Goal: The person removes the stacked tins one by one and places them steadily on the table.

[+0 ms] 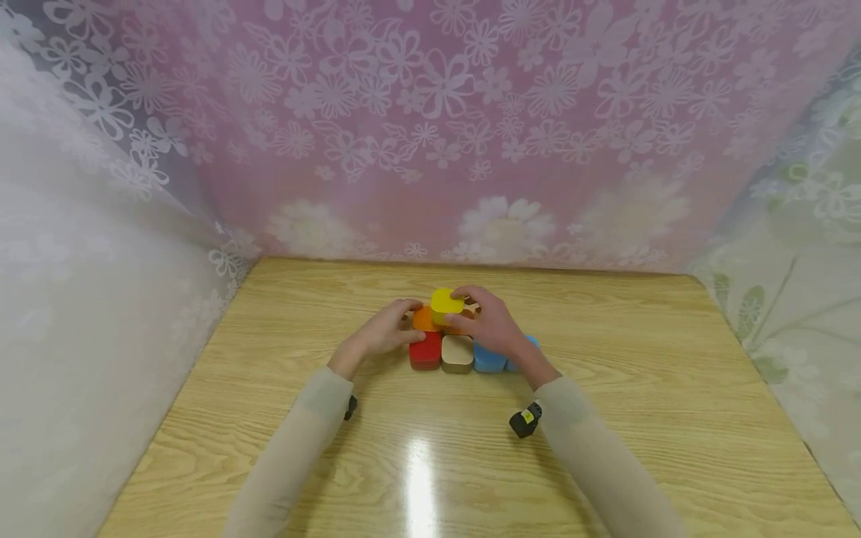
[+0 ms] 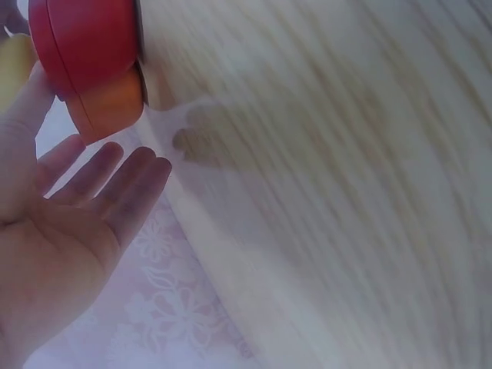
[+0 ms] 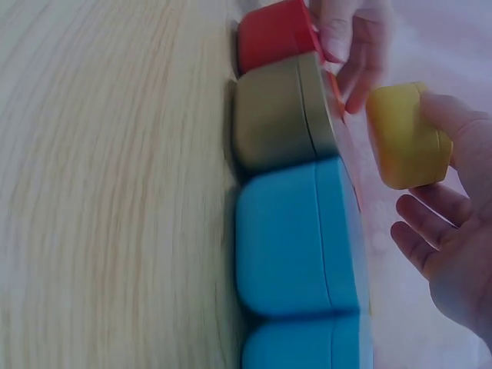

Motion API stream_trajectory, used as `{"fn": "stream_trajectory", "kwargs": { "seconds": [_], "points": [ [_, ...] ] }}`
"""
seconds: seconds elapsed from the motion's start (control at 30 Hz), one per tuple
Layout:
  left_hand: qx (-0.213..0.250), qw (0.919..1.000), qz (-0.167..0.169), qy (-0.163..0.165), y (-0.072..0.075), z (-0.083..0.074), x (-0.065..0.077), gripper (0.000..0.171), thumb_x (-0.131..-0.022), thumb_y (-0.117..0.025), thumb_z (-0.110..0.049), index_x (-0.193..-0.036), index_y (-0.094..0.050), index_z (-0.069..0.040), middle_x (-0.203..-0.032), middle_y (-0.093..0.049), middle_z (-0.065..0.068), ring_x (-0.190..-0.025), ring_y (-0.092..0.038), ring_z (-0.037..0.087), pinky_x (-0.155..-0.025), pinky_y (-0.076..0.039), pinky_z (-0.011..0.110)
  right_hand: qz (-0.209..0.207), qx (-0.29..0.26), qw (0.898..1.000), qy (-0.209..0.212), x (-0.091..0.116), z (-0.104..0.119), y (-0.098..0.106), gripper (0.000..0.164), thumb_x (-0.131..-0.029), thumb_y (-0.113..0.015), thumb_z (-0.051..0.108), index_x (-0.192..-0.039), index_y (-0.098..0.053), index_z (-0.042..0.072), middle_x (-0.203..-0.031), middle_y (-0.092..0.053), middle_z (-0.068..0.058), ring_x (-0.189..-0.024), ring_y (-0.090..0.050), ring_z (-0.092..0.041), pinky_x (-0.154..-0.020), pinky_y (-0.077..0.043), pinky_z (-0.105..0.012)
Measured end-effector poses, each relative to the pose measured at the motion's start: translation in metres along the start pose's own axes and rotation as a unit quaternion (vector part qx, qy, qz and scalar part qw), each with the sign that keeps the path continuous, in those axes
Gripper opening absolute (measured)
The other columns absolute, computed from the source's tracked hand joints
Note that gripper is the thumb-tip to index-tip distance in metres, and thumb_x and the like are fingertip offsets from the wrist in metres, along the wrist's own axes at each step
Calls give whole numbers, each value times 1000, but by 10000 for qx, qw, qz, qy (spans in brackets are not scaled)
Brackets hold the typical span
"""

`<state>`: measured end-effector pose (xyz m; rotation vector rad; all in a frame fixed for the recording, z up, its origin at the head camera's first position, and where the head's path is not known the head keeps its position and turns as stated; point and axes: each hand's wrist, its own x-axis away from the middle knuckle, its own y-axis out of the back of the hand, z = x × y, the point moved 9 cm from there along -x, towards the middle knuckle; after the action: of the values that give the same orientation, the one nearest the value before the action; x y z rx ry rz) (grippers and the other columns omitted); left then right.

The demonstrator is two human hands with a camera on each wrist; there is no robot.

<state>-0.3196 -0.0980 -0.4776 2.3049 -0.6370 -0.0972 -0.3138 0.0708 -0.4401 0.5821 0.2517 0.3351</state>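
Note:
My right hand (image 1: 494, 323) pinches a yellow rounded box (image 1: 447, 305) between thumb and fingers. It is held above the back row, and the right wrist view shows it clear of the boxes below. My left hand (image 1: 382, 329) reaches to the left end of the group, its fingers loosely extended beside an orange box (image 2: 108, 106) and its thumb by a red box (image 1: 425, 351). The front row runs from red through a beige box (image 1: 457, 353) to a blue box (image 3: 284, 238) and a second blue box (image 3: 307, 344). Behind it, a brownish box is mostly hidden by my right hand.
The boxes stand on a wood-grain table (image 1: 323, 463) whose far edge meets a pink flowered curtain (image 1: 417, 187). Pale flowered cloth hangs at the left and right. A small black device (image 1: 525, 420) is attached at my right wrist.

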Motion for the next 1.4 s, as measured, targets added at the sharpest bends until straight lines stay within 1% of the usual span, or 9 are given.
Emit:
{"fn": "stream_trajectory", "kwargs": {
  "seconds": [0.1,0.17,0.27,0.4,0.53,0.7,0.87,1.17,1.4],
  "points": [
    [-15,10000,39,18,-1,1,-1,68,-94,-71,-28,-150,-40,-5,-151,-43,12,-133,-48,33,-111,-41,43,-290,71,9996,23,9,-3,17,43,-95,-69,29,-132,-58,11,-133,-58,-8,-115,-54,-28,-96,-48,-47],
    [-48,10000,51,4,-2,1,-2,69,-94,-71,-29,-150,-39,-5,-152,-43,13,-133,-49,33,-110,-41,43,-484,25,9988,45,16,-6,29,42,-94,-70,27,-131,-58,11,-133,-58,-8,-114,-54,-28,-96,-48,-49],
    [-63,10000,65,-5,-2,1,-2,71,-93,-71,-29,-151,-38,-4,-152,-42,13,-132,-50,33,-110,-42,43,-725,-91,9973,-32,27,-13,48,42,-94,-70,25,-132,-58,10,-133,-57,-10,-114,-54,-29,-96,-47,-49],
    [3,10000,73,-35,-2,0,-1,72,-93,-71,-28,-151,-37,-3,-152,-42,13,-129,-52,34,-108,-44,43,-932,-168,9952,-258,41,-29,72,45,-96,-68,25,-134,-55,8,-137,-55,-12,-116,-54,-32,-98,-47,-50],
    [50,9999,70,-59,-2,-1,-1,70,-93,-71,-25,-151,-37,-3,-151,-43,13,-126,-54,33,-105,-46,41,-1024,-148,9938,-407,53,-45,86,46,-96,-67,26,-135,-53,5,-138,-53,-15,-116,-54,-36,-97,-48,-53],
    [20,9999,96,-117,-2,-3,-1,67,-93,-71,-22,-149,-40,-3,-148,-47,12,-123,-56,31,-104,-47,39,-909,-91,9946,-484,61,-62,89,47,-97,-67,26,-135,-52,3,-139,-51,-17,-118,-52,-38,-97,-48,-54],
    [-57,9998,147,-144,-4,-6,-2,64,-94,-71,-21,-148,-42,-3,-147,-47,12,-123,-56,31,-105,-46,39,-805,-107,9953,-521,66,-73,89,50,-96,-67,27,-137,-50,3,-141,-50,-17,-120,-50,-37,-99,-47,-54],
    [72,9998,155,-91,-5,-6,0,62,-95,-70,-21,-148,-42,-4,-146,-47,13,-124,-55,31,-105,-46,40,-609,-168,9956,-699,67,-87,88,50,-96,-67,26,-137,-50,3,-141,-49,-19,-122,-50,-39,-100,-46,-55],
    [45,9999,121,-80,-5,-6,0,62,-95,-70,-22,-148,-42,-4,-145,-48,13,-123,-56,30,-104,-48,40,-382,-88,9958,-830,64,-94,84,48,-97,-66,27,-137,-50,4,-141,-48,-20,-120,-54,-41,-99,-47,-55]
  ]
}}
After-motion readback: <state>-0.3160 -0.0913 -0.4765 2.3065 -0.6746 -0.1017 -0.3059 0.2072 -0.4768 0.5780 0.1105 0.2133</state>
